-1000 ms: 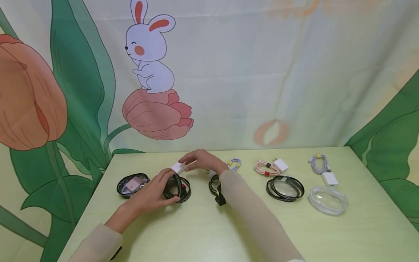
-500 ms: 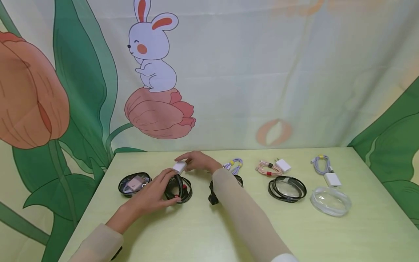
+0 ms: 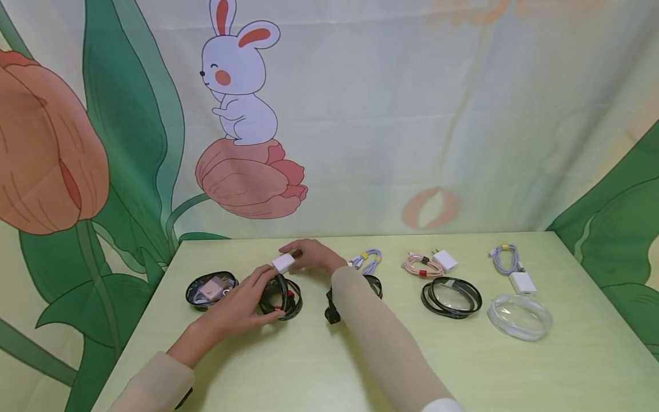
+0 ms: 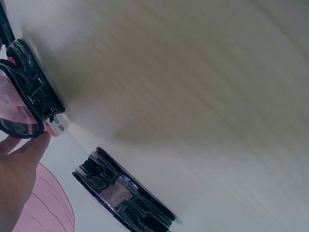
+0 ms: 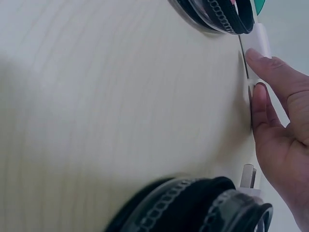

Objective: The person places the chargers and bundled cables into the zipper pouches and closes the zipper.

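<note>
And it's white on the charger [image 3: 283,263], beige on the sleeves [image 3: 391,337]! Black on the case [image 4: 38,82], its side seemingly traced in pale, chain-like lines, though the wrist view is murky. Lilac cable [image 3: 505,272], yellow tie [image 3: 504,246]; white rabbit [image 3: 247,117], pink tulip [image 3: 242,186]!

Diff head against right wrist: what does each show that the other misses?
Head only: left hand, rabbit print, pink cable coil, clear round case.
Right wrist only: metal plug prongs beside the lower black case; the right arm hides them from head.
Both: right hand, pinched white adapter, that black case.
</note>
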{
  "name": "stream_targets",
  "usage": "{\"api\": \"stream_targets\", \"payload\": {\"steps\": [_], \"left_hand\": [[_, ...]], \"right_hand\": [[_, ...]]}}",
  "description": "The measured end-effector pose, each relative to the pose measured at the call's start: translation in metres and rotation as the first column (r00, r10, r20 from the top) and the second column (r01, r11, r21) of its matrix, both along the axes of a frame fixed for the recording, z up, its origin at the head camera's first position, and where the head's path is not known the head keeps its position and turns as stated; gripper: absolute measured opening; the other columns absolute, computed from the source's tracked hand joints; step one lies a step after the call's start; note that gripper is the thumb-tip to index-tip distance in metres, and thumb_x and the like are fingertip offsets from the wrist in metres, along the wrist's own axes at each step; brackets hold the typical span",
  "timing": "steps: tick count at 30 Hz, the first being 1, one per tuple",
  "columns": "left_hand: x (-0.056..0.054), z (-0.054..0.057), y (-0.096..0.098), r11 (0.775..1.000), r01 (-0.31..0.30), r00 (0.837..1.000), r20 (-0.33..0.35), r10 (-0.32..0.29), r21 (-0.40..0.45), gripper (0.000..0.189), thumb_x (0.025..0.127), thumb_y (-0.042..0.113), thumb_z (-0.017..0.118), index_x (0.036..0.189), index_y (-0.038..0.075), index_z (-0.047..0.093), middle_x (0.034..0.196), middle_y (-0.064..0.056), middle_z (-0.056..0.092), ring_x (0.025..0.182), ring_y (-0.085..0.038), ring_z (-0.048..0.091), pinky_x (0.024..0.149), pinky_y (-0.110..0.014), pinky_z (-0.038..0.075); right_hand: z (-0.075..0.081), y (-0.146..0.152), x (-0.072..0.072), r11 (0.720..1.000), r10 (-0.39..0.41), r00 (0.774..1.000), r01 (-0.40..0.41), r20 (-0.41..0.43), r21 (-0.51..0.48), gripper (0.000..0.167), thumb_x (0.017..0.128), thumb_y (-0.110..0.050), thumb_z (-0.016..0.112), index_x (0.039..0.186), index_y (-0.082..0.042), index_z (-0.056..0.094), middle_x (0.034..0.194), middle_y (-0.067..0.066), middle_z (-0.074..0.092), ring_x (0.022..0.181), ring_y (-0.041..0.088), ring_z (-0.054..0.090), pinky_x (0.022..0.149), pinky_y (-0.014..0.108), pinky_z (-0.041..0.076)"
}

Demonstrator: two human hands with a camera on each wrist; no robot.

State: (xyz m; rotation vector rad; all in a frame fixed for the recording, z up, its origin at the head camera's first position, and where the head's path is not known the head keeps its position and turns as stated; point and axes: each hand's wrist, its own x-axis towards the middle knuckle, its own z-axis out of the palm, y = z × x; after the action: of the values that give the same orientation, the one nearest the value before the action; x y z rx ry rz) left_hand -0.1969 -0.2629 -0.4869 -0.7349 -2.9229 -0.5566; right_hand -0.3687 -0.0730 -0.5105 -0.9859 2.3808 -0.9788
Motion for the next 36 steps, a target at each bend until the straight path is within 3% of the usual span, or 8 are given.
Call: {"api": "stream_targets", "payload": {"steps": [10,21,26,31,36], "left_hand": [[-0.001,0.001,0.001,1.0,0.003,1.0,-0.002,-0.003,0.004,0.09,0.09,0.06,0.069,0.155,0.01,0.034,0.157,-0.01,0.035,0.138,-0.029,0.046,0.107,-0.051,0.046],[-0.003,-0.001,0.001,1.0,0.002,1.0,0.004,-0.002,0.009,0.09,0.089,0.061,0.069,0.155,0.01,0.035,0.156,-0.011,0.035,0.137,-0.031,0.047,0.108,-0.053,0.045],[-0.003,-0.001,0.002,1.0,-0.001,1.0,0.002,0.001,0.012,0.09,0.089,0.058,0.071,0.155,0.01,0.035,0.157,-0.012,0.034,0.139,-0.033,0.045,0.109,-0.055,0.043],[-0.002,-0.001,0.002,1.0,-0.008,1.0,0.007,0.008,0.013,0.089,0.089,0.057,0.072,0.156,0.01,0.035,0.158,-0.012,0.033,0.139,-0.033,0.045,0.107,-0.055,0.045],[-0.002,-0.001,0.001,1.0,-0.011,1.0,0.004,0.011,0.001,0.089,0.089,0.058,0.072,0.154,0.01,0.036,0.158,-0.011,0.033,0.138,-0.034,0.046,0.106,-0.056,0.045]], "right_hand": [[0.001,0.0,-0.001,0.999,0.006,0.997,-0.002,-0.08,0.047,0.047,0.089,-0.016,0.081,0.134,-0.018,0.069,0.13,0.002,0.069,0.115,0.015,0.061,0.098,0.026,0.047],[-0.005,0.002,-0.003,0.999,-0.04,0.998,0.039,-0.041,-0.02,0.039,0.086,-0.016,0.083,0.124,-0.017,0.075,0.12,-0.001,0.073,0.105,0.009,0.063,0.093,0.024,0.049],[-0.002,0.001,-0.002,0.999,-0.038,0.998,0.037,-0.056,-0.03,0.038,0.087,-0.016,0.082,0.124,-0.017,0.075,0.116,-0.001,0.074,0.101,0.01,0.063,0.091,0.023,0.049],[0.005,0.0,0.001,0.999,-0.04,0.996,0.038,-0.081,-0.023,0.039,0.088,-0.016,0.081,0.126,-0.017,0.074,0.12,0.001,0.073,0.108,0.015,0.066,0.092,0.025,0.05],[0.012,0.001,0.007,0.997,-0.049,0.997,0.045,-0.064,-0.063,0.038,0.088,-0.019,0.081,0.125,-0.018,0.074,0.115,-0.001,0.075,0.102,0.012,0.067,0.083,0.021,0.05]]}}
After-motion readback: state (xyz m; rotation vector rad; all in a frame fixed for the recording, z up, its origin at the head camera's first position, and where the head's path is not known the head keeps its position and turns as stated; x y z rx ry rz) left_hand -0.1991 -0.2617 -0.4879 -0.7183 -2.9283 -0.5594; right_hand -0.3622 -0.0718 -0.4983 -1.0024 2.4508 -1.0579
